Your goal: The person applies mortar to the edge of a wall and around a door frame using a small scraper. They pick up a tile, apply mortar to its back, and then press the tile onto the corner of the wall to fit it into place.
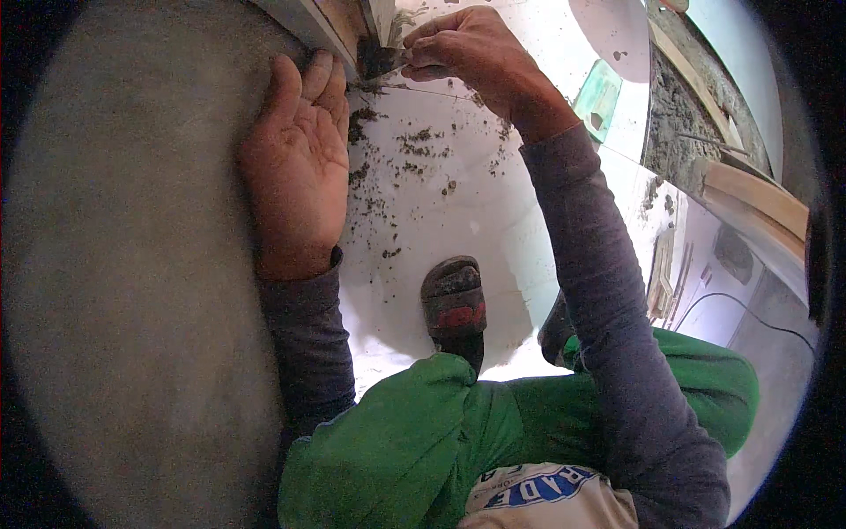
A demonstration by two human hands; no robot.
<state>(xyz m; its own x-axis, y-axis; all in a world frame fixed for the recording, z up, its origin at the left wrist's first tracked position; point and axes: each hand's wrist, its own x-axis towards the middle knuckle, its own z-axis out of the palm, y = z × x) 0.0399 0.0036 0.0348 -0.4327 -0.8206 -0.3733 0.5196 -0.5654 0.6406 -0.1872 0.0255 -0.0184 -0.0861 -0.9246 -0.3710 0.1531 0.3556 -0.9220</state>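
Note:
My left hand is open, palm up, its edge along the grey wall. Its fingertips reach toward the foot of a wooden frame. Fingers pinched, my right hand grips a small dark flat piece that looks like a scraper blade. That piece touches or nearly touches the frame's lower end; its handle part is hidden by my fingers. Dark crumbs of mortar lie scattered over the white floor below both hands.
A translucent green plastic piece lies right of my right forearm. Farther right are rough grey mortar, a curved wooden board and a thin dark cable. My sandalled foot rests on the floor between my arms.

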